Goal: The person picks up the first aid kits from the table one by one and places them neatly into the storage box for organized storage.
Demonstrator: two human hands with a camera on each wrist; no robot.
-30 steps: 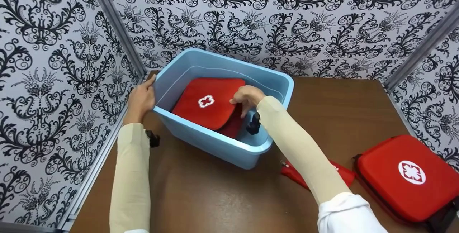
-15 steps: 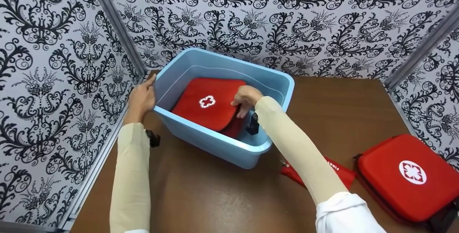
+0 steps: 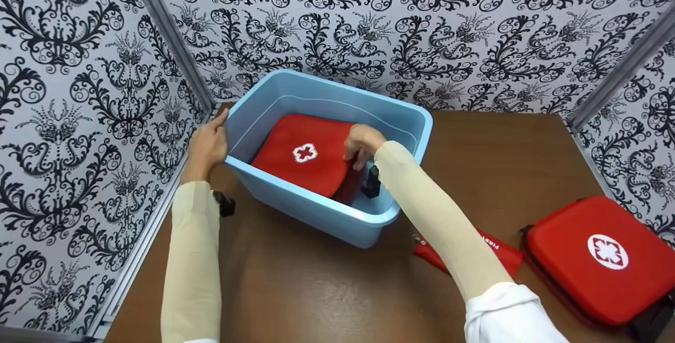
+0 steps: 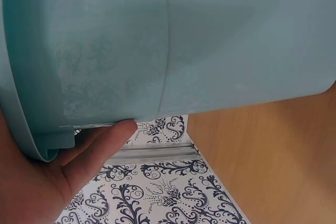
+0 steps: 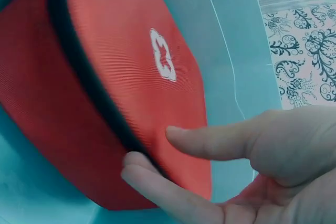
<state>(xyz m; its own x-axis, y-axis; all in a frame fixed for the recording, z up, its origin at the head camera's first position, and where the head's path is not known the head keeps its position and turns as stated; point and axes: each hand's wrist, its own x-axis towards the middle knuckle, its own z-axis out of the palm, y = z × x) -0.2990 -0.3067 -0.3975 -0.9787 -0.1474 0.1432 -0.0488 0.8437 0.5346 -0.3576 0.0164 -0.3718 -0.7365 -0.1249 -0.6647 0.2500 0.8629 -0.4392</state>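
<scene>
A red first-aid case (image 3: 295, 142) with a white cross emblem lies inside a light blue plastic bin (image 3: 300, 198). My right hand (image 3: 363, 145) reaches into the bin and pinches the case's right edge. In the right wrist view, the thumb (image 5: 210, 141) lies on the case's top and the other fingers (image 5: 168, 195) touch its side by the black zipper seam. At the bin's left end, my left hand (image 3: 207, 145) grips the wall by its rim. In the left wrist view, that hand's finger (image 4: 102, 148) presses under the bin's outer wall.
To the right on the brown table (image 3: 316, 290) lies a second red first-aid case (image 3: 606, 258). A small red pouch (image 3: 503, 253) with white lettering is partly hidden under my right forearm. Patterned walls (image 3: 448, 31) stand behind the bin and at both sides.
The case inside the bin has shifted slightly to the right, and my right hand has moved a little with it. My left hand and the bin stay almost in place.
</scene>
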